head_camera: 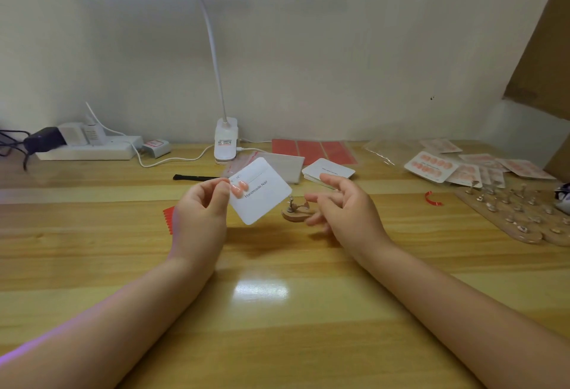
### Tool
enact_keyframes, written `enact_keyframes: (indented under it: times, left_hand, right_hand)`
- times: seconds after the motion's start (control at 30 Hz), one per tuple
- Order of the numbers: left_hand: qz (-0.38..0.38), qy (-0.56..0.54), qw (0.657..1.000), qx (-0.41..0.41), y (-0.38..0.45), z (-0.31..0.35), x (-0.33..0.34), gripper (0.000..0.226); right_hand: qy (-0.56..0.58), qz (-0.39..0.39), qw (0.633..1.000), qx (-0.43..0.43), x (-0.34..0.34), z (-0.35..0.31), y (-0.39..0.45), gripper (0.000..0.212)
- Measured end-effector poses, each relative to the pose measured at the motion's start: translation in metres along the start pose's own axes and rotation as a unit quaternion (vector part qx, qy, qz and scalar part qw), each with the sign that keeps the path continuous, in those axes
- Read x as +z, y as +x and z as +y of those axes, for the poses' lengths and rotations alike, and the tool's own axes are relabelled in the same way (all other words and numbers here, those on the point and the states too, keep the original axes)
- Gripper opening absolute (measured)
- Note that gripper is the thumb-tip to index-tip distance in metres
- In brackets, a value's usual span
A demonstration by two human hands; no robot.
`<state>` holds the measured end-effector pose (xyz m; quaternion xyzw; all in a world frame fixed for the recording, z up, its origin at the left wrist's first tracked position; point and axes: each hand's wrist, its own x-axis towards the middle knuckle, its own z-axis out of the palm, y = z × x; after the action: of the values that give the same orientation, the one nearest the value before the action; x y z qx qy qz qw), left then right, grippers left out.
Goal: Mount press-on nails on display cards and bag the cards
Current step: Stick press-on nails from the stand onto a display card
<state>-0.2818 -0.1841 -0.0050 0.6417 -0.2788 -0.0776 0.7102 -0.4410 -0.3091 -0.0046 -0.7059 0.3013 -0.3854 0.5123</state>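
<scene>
Display card (262,193), white, printed "Handmade Nail", held tilted above the tabletop (277,311), pinched at its left edge by the left hand (202,206). Two peach press-on nails (240,187) sit on it near the thumb; rest of the card bare. Right hand (342,203) empty, fingers loosely apart, just over a small wooden stand (294,213). Mounting step looks early. Next move likely needs another nail picked from a stand and pressed beside those two. Finished cards (431,166) lie far right.
</scene>
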Motion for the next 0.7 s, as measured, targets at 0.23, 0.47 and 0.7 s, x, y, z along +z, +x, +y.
enact_keyframes:
  times: [0.23,0.47,0.7]
  left_hand:
    - [0.016,-0.007,0.999,-0.047,0.004,-0.006,0.001,0.018]
    - [0.005,0.003,0.999,-0.05,0.003,-0.005,0.002,0.011]
    - [-0.003,0.021,0.999,-0.043,0.003,-0.006,0.002,0.012]
  right_hand:
    - [-0.231,0.011,0.966,-0.115,-0.007,0.008,0.009,0.044]
    - [-0.393,0.024,0.905,-0.164,-0.008,0.002,0.007,0.026]
    - [-0.504,0.004,0.847,-0.171,-0.002,0.001,0.007,0.023]
